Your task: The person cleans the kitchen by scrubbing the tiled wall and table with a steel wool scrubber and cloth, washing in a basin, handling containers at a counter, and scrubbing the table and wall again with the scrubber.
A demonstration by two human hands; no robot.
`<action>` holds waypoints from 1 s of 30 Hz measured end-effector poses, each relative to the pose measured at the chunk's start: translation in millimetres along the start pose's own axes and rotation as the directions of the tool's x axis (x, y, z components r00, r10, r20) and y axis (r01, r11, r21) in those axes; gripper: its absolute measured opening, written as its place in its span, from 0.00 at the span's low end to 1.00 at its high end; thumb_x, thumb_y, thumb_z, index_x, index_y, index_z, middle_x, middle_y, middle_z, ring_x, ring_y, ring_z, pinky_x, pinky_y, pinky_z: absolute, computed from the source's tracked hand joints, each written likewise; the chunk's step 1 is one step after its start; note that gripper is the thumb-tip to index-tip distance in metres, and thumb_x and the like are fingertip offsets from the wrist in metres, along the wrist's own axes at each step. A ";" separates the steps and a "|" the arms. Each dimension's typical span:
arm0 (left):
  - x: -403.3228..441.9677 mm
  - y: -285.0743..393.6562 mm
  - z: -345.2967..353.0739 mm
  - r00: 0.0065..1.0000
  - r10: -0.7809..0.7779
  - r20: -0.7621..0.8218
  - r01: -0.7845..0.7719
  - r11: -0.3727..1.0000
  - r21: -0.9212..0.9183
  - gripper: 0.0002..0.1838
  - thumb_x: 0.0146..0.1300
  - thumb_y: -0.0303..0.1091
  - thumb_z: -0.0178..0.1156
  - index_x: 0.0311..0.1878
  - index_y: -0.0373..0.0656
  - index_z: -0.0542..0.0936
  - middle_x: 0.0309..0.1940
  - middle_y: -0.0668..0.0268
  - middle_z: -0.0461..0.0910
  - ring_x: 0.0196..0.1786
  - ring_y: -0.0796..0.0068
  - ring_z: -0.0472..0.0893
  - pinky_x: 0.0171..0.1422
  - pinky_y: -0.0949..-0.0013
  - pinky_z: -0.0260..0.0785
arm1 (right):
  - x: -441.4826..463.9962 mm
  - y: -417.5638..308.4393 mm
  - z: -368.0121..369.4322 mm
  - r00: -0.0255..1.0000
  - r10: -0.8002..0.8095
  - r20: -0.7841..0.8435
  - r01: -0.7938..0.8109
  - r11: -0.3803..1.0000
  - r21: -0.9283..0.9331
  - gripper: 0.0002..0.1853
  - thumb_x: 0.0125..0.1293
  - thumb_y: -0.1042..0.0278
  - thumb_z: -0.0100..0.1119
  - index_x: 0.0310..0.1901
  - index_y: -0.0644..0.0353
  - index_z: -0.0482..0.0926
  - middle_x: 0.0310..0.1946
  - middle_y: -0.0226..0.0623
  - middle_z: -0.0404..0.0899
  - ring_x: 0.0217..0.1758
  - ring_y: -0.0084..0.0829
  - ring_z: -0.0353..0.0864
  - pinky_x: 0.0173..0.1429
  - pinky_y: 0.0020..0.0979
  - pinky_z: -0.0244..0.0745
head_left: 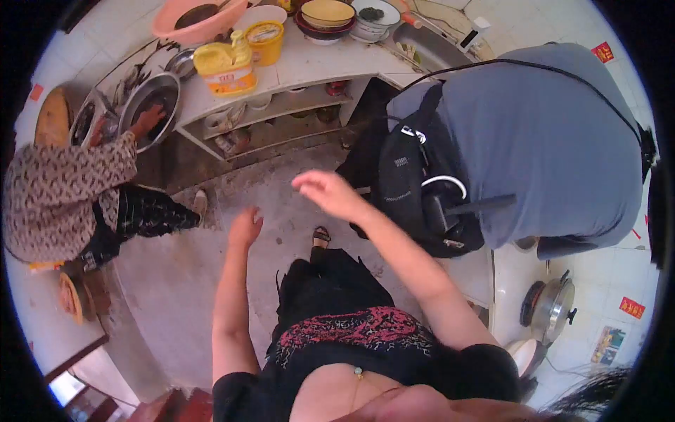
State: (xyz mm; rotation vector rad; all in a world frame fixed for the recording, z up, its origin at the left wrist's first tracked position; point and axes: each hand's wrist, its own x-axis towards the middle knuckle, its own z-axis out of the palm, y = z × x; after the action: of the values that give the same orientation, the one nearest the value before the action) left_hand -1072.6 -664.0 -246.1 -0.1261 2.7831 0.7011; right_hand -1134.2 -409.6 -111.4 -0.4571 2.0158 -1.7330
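Note:
Both my hands hang in mid-air over the concrete floor (169, 295), holding nothing that I can see. My left hand (246, 226) is on the left, thumb apart from loosely bent fingers that are partly hidden from above. Farther forward, my right hand (327, 193) has its fingers loosely stretched toward the left. The nearest thing to it is a black backpack (404, 176) worn by a person in a grey-blue top (541, 141), but it does not touch the bag.
At left, a person in a patterned top (70, 190) has hands in a metal basin (151, 105). The counter (288, 77) bears a yellow jug (225, 67), a yellow tub (264, 42), a pink basin (200, 21) and stacked bowls (327, 14). A lidded pot (552, 309) stands at right.

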 end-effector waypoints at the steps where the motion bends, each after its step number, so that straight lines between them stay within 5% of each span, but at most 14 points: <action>1: 18.5 18.8 -12.7 0.996 0.051 -0.074 -0.051 0.999 0.004 0.17 0.54 0.37 0.60 0.49 0.46 0.76 0.43 0.58 0.78 0.45 0.56 0.77 0.49 0.58 0.70 | -2.9 9.2 6.6 1.000 0.014 0.016 -0.015 0.999 0.041 0.10 0.66 0.71 0.50 0.46 0.61 0.77 0.38 0.28 0.79 0.40 0.19 0.73 0.45 0.24 0.70; 6: 126.7 66.5 -90.2 0.890 0.152 -0.430 -0.200 0.977 -0.069 0.16 0.55 0.32 0.59 0.49 0.45 0.76 0.43 0.57 0.77 0.46 0.54 0.76 0.50 0.59 0.70 | 15.5 36.7 42.6 0.994 0.110 0.019 -0.111 0.971 0.212 0.10 0.67 0.72 0.48 0.46 0.63 0.77 0.38 0.30 0.79 0.40 0.20 0.75 0.48 0.24 0.71; 10: 187.5 86.3 -174.1 0.638 0.300 -0.710 -0.251 0.952 0.176 0.19 0.54 0.31 0.62 0.50 0.41 0.75 0.47 0.56 0.75 0.50 0.53 0.74 0.53 0.59 0.68 | 32.5 39.0 50.0 0.980 0.190 0.049 -0.196 0.938 0.285 0.11 0.67 0.72 0.48 0.48 0.64 0.76 0.41 0.33 0.80 0.44 0.23 0.78 0.50 0.25 0.71; 12: 217.2 92.8 -215.5 0.499 0.404 -0.767 -0.236 0.915 0.328 0.21 0.52 0.31 0.64 0.51 0.38 0.74 0.49 0.54 0.74 0.53 0.52 0.73 0.56 0.58 0.66 | 43.9 38.1 48.6 0.979 0.202 0.016 -0.199 0.947 0.254 0.11 0.67 0.73 0.49 0.48 0.64 0.76 0.42 0.34 0.80 0.44 0.24 0.78 0.51 0.25 0.71; 15: 270.9 81.0 -264.2 0.469 0.552 -0.690 -0.270 0.833 0.483 0.26 0.50 0.35 0.67 0.53 0.38 0.73 0.49 0.53 0.75 0.53 0.52 0.73 0.57 0.58 0.65 | 69.9 35.7 49.8 0.968 0.239 -0.071 -0.218 0.950 0.221 0.11 0.67 0.73 0.49 0.48 0.64 0.76 0.42 0.35 0.81 0.45 0.25 0.78 0.51 0.26 0.71; 18: 319.4 45.5 -277.3 0.818 0.515 -0.255 -0.443 0.848 0.291 0.28 0.48 0.40 0.69 0.51 0.38 0.74 0.49 0.52 0.75 0.53 0.51 0.73 0.57 0.58 0.65 | 95.7 47.1 55.1 0.941 0.271 -0.205 -0.215 0.941 0.260 0.11 0.67 0.72 0.49 0.47 0.62 0.77 0.41 0.35 0.81 0.45 0.24 0.78 0.51 0.26 0.71; 23: 280.0 74.7 -269.6 0.868 0.463 -0.180 -0.442 0.885 0.148 0.25 0.49 0.52 0.67 0.43 0.42 0.76 0.30 0.55 0.80 0.33 0.51 0.79 0.38 0.58 0.71 | 132.4 30.7 57.3 0.888 0.298 -0.349 -0.279 0.954 0.106 0.11 0.66 0.70 0.49 0.47 0.59 0.77 0.39 0.38 0.81 0.40 0.29 0.79 0.45 0.28 0.72; 26: 250.8 102.3 -277.4 0.848 0.446 -0.286 -0.467 0.884 -0.005 0.23 0.51 0.52 0.66 0.40 0.43 0.75 0.29 0.55 0.80 0.33 0.52 0.80 0.34 0.57 0.70 | 144.5 30.9 58.5 0.867 0.285 -0.409 -0.255 0.959 0.127 0.11 0.66 0.70 0.50 0.47 0.60 0.77 0.40 0.39 0.80 0.41 0.30 0.79 0.46 0.28 0.72; 30: 253.8 105.2 -282.8 0.822 0.491 -0.288 -0.484 0.869 0.099 0.23 0.51 0.51 0.65 0.39 0.42 0.74 0.29 0.55 0.80 0.32 0.52 0.80 0.34 0.56 0.70 | 147.9 5.9 54.0 0.860 0.274 -0.430 -0.284 0.958 0.043 0.11 0.66 0.70 0.49 0.47 0.60 0.77 0.40 0.41 0.79 0.42 0.32 0.78 0.46 0.29 0.72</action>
State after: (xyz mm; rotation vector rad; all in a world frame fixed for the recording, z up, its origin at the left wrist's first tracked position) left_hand -1398.7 -710.9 -29.6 0.5565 3.1514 0.8218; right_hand -1230.9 -530.5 -140.4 0.2378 2.2602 -1.7372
